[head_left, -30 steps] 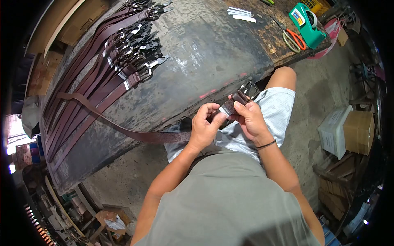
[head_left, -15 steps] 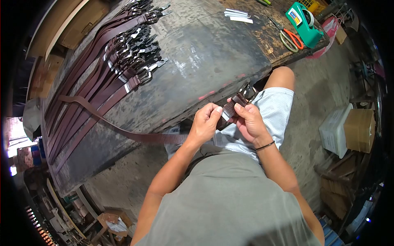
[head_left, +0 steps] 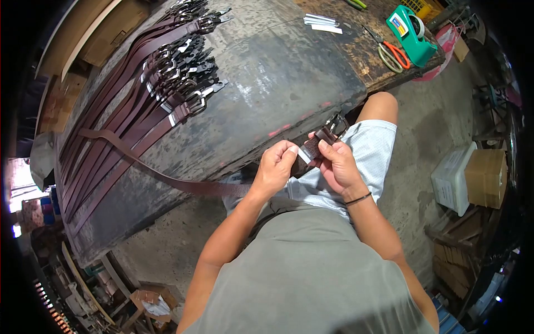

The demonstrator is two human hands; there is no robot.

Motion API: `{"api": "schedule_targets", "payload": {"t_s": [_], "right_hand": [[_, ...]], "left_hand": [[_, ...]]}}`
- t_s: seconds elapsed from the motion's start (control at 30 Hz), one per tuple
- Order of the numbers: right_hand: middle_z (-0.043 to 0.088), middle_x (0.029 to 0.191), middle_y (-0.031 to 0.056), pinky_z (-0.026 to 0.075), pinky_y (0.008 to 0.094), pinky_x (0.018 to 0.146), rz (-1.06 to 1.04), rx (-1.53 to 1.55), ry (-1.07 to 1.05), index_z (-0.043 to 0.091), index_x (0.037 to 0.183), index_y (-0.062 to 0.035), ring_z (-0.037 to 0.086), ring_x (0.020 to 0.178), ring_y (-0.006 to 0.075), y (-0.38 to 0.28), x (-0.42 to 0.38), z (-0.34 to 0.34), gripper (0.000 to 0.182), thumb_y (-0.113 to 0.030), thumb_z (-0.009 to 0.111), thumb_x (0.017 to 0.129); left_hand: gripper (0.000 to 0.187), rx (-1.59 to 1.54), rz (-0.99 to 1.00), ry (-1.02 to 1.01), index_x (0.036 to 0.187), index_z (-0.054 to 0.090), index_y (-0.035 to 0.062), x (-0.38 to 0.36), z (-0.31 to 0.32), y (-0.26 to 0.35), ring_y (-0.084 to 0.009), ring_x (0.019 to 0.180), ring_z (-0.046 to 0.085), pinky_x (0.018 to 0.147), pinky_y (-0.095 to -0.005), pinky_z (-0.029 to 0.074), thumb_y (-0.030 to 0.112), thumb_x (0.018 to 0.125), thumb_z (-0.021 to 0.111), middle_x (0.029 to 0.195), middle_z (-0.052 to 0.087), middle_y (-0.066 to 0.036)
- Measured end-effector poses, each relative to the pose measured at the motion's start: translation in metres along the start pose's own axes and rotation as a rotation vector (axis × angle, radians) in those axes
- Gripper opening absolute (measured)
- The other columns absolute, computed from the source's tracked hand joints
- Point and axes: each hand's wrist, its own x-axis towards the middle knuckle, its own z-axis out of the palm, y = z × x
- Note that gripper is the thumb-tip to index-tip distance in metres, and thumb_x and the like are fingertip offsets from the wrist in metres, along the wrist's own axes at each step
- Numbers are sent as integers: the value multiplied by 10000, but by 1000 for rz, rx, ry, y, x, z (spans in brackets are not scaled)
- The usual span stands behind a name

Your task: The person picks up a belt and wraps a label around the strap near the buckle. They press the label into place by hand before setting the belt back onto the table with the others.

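A brown belt point(head_left: 189, 185) runs from the pile on the table to my lap. Near its buckle point(head_left: 336, 123), my right hand point(head_left: 339, 167) holds the belt end between thumb and fingers. A white strip point(head_left: 305, 155) lies round or against the belt there. My left hand point(head_left: 275, 167) is closed in a pinch beside the white strip; whether it grips the strip or the belt's edge is too small to tell. Several brown belts point(head_left: 119, 111) with metal buckles point(head_left: 197, 103) lie on the dark table point(head_left: 267, 72) at the left, some with white strips near their buckles.
At the table's far right are white strips point(head_left: 322, 23), orange-handled scissors point(head_left: 396, 55), a green tape dispenser point(head_left: 413, 36) and a green-handled tool point(head_left: 356, 4). A plastic bin point(head_left: 451, 178) and a cardboard box point(head_left: 485, 178) stand at the right. Another carton point(head_left: 153, 303) sits lower left.
My left hand has shifted slightly left, away from the white strip, and more of the strip shows. My right hand still holds the belt in nearly the same place.
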Motion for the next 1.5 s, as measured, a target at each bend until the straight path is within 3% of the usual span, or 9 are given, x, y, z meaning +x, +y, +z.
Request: {"api": "schedule_targets", "payload": {"t_s": [0.4,0.6,0.67,0.77,1.0,1.07,1.27,1.33,1.5], "right_hand": [[645,1068,76,560,353,824,20,106,9,577,1170,-33,644,962,172,-5,7,1,262,-195,574,964],[640,1077,72,550,362,848,4,104,-7,581,1164,-31,639,971,174,-8,5,4,257,-196,568,967],[638,1079,75,546,363,851,-6,113,15,581,1164,-30,637,972,174,-7,5,3,257,-195,566,968],[638,1082,77,538,352,836,-27,79,11,581,1167,-30,630,970,168,-6,4,3,258,-196,562,971],[635,1081,60,536,329,809,-54,72,-15,563,1194,-28,629,952,163,-9,8,2,280,-199,560,972],[634,1081,59,535,321,802,-77,46,-16,552,1214,-33,629,945,162,-13,8,9,297,-205,563,972],[603,1106,30,502,252,766,-84,-381,-94,467,1345,-14,574,933,94,-41,6,28,497,-259,620,940],[593,1092,24,474,241,776,-62,-455,-85,454,1359,-9,545,927,79,-40,10,25,519,-243,625,928],[594,967,29,468,232,722,0,-534,-18,478,1282,9,563,842,78,-16,15,17,439,-130,618,890]], "left_hand": [[205,84,103,169,1005,620,4,-2,-1,3,-73,696,499,635,-249,426,122,947,462,795,583,6],[382,342,281,112,1256,592,80,-13,5,19,-125,720,549,644,-281,465,123,877,599,782,571,-50],[538,719,505,90,1293,579,64,-14,4,16,-191,803,617,716,-307,502,143,791,755,944,634,-105],[508,697,604,187,1185,616,59,-15,5,13,-306,800,639,688,-384,529,217,739,803,932,621,-132],[492,676,550,240,1104,565,33,-16,8,11,-331,816,623,701,-400,528,173,711,825,953,608,-146],[502,779,774,257,1135,553,45,-12,10,17,-333,831,618,701,-405,523,168,726,816,956,599,-156],[272,454,324,137,1223,511,19,-14,6,4,-222,703,646,652,-321,527,110,967,526,929,644,-112],[259,-221,-38,59,1210,509,3,-14,4,3,-129,727,639,657,-269,537,154,1002,477,945,643,-89],[276,-245,-65,70,1234,469,-1,-21,4,-11,-111,739,632,661,-248,539,164,1014,450,963,639,-83]]}}
